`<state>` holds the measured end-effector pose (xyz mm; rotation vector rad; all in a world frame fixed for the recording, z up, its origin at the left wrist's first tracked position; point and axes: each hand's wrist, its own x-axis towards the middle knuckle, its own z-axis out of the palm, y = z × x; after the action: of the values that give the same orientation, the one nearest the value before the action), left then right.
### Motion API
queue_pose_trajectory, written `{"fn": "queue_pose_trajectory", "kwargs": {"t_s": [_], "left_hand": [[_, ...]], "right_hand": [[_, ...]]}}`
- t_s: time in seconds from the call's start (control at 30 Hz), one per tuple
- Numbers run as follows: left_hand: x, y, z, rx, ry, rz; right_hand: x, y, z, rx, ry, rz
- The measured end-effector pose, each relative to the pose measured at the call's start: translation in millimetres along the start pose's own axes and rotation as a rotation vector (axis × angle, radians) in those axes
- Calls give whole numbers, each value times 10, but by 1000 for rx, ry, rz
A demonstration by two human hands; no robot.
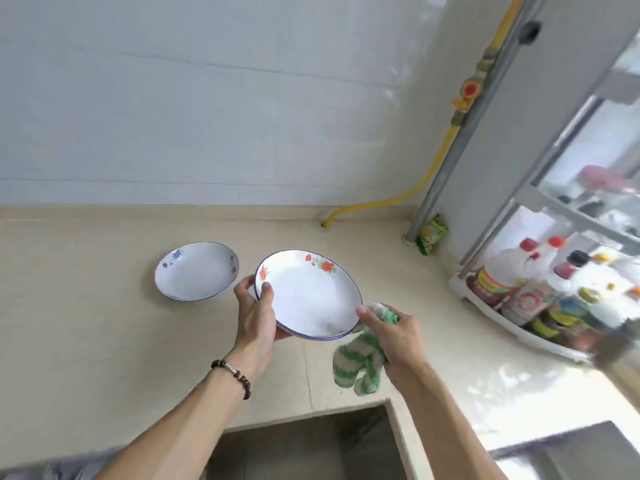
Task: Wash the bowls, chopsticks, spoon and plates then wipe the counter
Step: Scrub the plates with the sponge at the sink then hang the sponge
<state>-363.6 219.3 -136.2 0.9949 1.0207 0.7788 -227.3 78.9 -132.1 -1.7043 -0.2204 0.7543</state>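
Note:
My left hand (258, 315) grips the left rim of a white plate with red flowers and a blue edge (308, 292), held tilted just above the beige counter (86, 341). My right hand (394, 332) clutches a green and white striped cloth (360, 365) against the plate's lower right rim. A second white plate with blue flowers (197, 270) lies flat on the counter to the left, apart from both hands. No bowls, chopsticks or spoon are in view.
A white rack (502, 313) packed with several sauce bottles stands at the right. A yellow gas hose (381, 202) enters the counter near the back wall. A green packet (432, 234) leans by a grey pipe. A counter cut-out (311, 441) opens below my arms.

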Motion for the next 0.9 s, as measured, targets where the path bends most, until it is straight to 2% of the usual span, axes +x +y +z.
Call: {"fn": "queue_pose_trajectory", "kwargs": {"t_s": [0.1, 0.37, 0.53, 0.67, 0.8, 0.9], "left_hand": [[-467, -137, 358, 130, -130, 15], [-1521, -781, 1357, 425, -396, 95], [-2226, -1161, 1946, 758, -516, 291], [-2633, -1349, 2358, 1035, -690, 469], [-2961, -1499, 2632, 1175, -827, 590], [-3123, -1541, 2780, 1233, -883, 636]], "right_hand": [[-372, 116, -716, -48, 137, -8], [-1247, 581, -2374, -264, 310, -19], [-1740, 1004, -3158, -370, 431, 20], [-2058, 1241, -3635, -312, 493, -13], [-2257, 1467, -3972, -187, 580, -9], [-2297, 1556, -4102, -129, 578, 33]]}}
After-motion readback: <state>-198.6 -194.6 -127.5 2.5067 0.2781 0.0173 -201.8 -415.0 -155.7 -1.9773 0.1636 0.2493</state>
